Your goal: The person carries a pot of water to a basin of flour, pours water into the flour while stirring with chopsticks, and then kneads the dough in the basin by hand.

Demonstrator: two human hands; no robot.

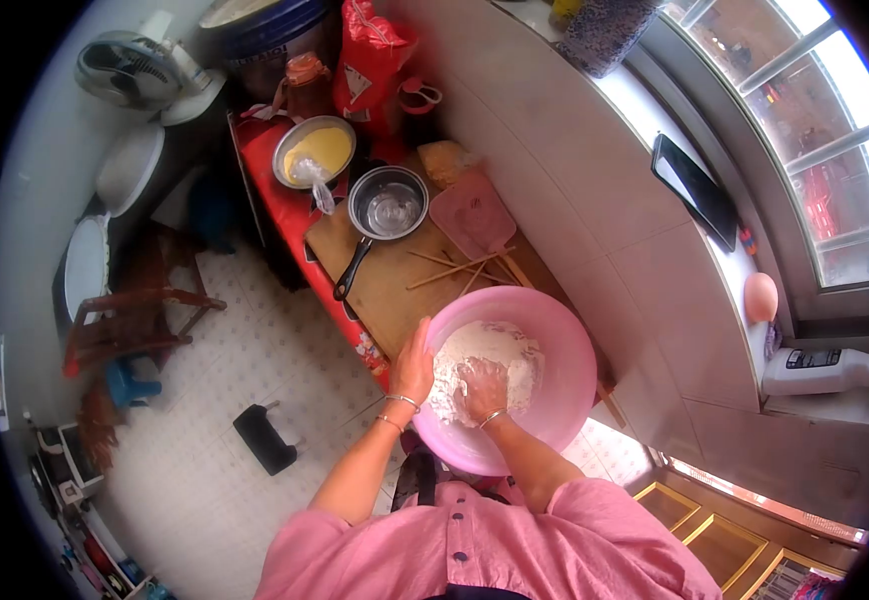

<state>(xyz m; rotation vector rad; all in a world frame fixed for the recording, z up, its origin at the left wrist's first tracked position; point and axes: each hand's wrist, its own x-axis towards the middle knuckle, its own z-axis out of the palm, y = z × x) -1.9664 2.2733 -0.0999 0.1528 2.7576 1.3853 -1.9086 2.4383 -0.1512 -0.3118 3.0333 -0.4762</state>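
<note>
A large pink plastic bowl [565,400] sits at the near end of the wooden board, holding loose white flour [510,348]. My left hand [414,368] grips the bowl's left rim. My right hand [483,385] is down inside the bowl, pressed into the flour and dusted white; its fingers are mostly buried, so how they are bent is hidden. Just beyond the bowl, several thin wooden sticks [455,268] lie crossed on the board [380,310].
On the board stand a dark-handled saucepan [389,203] and a pink tray [475,215]. Behind them are a metal bowl of yellow contents [320,153], a plastic bag [443,160] and a red bag [370,75]. A phone [695,190], an egg [761,297] and a white bottle [825,371] occupy the windowsill.
</note>
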